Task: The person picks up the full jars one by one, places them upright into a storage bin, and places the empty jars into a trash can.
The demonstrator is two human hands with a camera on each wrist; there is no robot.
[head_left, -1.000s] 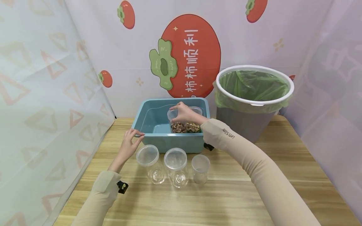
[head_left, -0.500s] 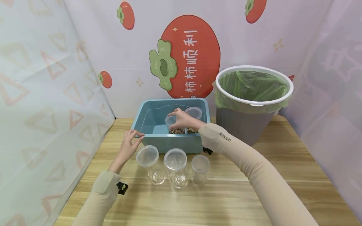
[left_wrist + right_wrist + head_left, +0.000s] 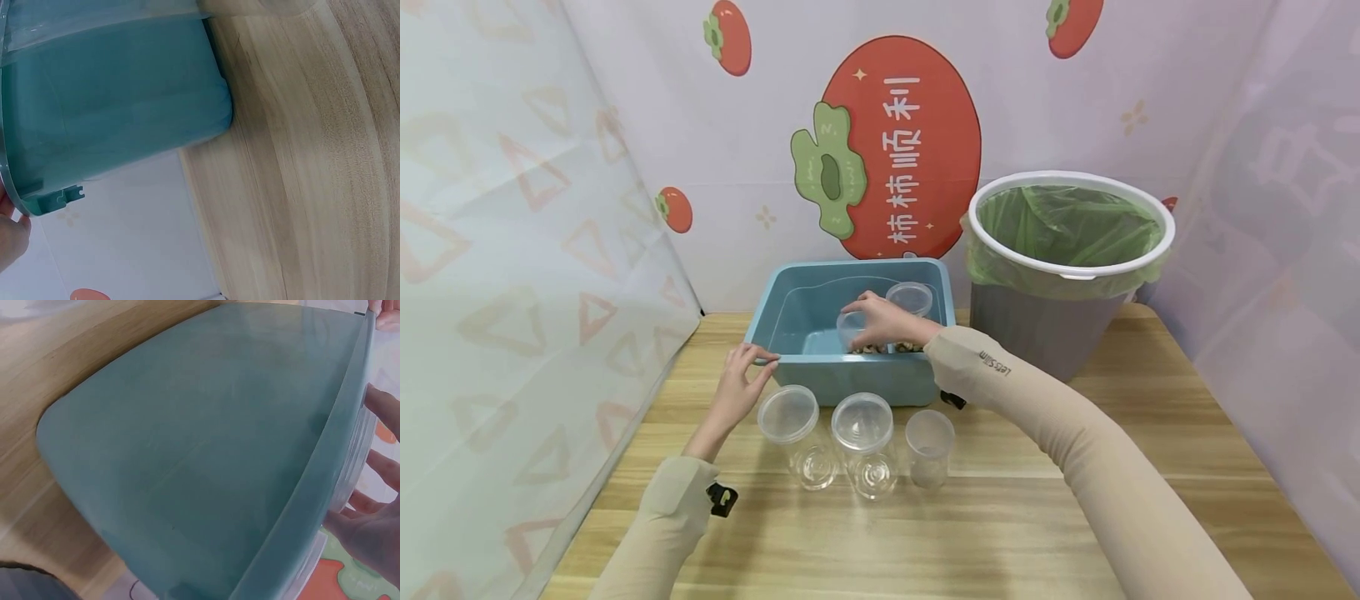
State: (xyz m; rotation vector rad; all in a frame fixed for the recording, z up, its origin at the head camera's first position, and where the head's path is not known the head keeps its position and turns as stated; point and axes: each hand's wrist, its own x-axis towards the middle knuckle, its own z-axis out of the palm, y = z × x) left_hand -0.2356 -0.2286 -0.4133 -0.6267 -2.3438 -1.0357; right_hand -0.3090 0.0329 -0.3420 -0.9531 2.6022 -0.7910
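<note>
Your right hand (image 3: 886, 319) curls round a small clear plastic jar (image 3: 852, 327) low inside the blue plastic tub (image 3: 865, 379), beside a second clear jar (image 3: 909, 297) and some brown nuts (image 3: 904, 347). Your left hand (image 3: 741, 389) grips the tub's near-left rim. Three clear lidded jars (image 3: 862, 444) stand on the wooden counter (image 3: 1000, 517) between your forearms.

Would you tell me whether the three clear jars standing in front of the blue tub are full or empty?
Empty: the three clear jars show only their own bases and the wooden table through them.
</note>
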